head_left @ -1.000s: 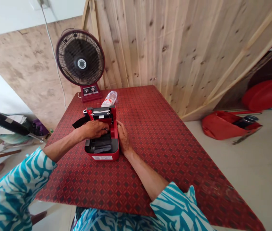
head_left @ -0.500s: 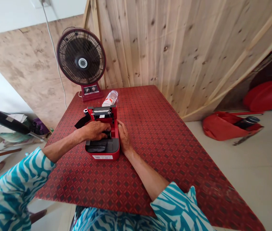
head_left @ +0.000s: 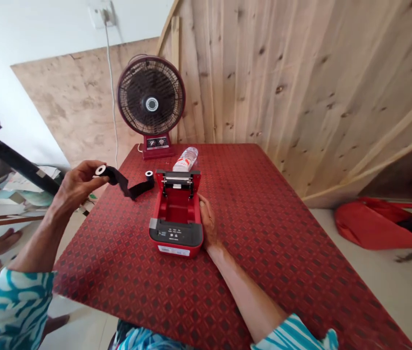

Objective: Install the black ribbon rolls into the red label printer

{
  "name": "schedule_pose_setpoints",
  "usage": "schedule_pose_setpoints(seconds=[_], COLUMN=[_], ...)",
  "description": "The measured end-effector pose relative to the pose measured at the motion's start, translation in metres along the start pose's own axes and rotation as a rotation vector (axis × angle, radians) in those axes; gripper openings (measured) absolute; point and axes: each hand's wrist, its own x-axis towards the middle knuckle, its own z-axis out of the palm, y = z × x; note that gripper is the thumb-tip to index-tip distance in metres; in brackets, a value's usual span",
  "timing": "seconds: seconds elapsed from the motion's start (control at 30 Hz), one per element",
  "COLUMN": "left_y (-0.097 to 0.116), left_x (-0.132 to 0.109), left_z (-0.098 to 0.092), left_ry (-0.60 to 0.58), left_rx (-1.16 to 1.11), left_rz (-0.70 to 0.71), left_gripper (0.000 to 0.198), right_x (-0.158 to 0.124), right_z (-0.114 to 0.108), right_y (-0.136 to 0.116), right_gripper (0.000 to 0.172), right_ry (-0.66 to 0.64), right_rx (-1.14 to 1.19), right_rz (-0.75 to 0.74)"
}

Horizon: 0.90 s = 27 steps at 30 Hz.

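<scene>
My left hand point(head_left: 78, 186), raised over the table's left edge, pinches a roll of black ribbon point(head_left: 112, 176) by its white-ended core. From it the black strip hangs in a loose loop to a second ribbon roll point(head_left: 149, 175) standing on the table. A red and black label printer point(head_left: 175, 234) faces me with its lid point(head_left: 177, 178) tipped up and back. Its red inner bay point(head_left: 179, 206) shows no roll inside. Against the printer's right side, my right hand point(head_left: 208, 221) grips the casing; some of its fingers are hidden.
A clear plastic bottle point(head_left: 186, 159) lies behind the printer. At the back left of the red patterned table point(head_left: 249, 233) stands a fan point(head_left: 151, 102). A wooden panel wall point(head_left: 264, 87) rises behind. On the floor at right lies a red bag point(head_left: 369, 223).
My left hand has come out of the printer and moved left, carrying the ribbon roll. The printer's bay is now uncovered. My right hand stays at its side. The view has shifted.
</scene>
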Motion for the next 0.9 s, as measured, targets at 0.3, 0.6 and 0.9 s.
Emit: schedule_pose_setpoints(seconds=[0.3, 0.6, 0.9], left_y=[-0.084, -0.116, -0.134], left_x=[0.039, 0.111, 0.14], left_z=[0.005, 0.071, 0.11], left_ry=[0.068, -0.12, -0.16], left_rx=[-0.102, 0.088, 0.245], left_rz=[-0.09, -0.049, 0.013], left_gripper=[0.042, 0.036, 0.033], right_x=[0.0, -0.002, -0.002], right_z=[-0.005, -0.005, -0.004], right_y=[0.006, 0.002, 0.002], right_gripper=[0.049, 0.046, 0.048], right_ry=[0.016, 0.012, -0.001], right_rx=[-0.088, -0.121, -0.059], right_rz=[0.026, -0.005, 0.045])
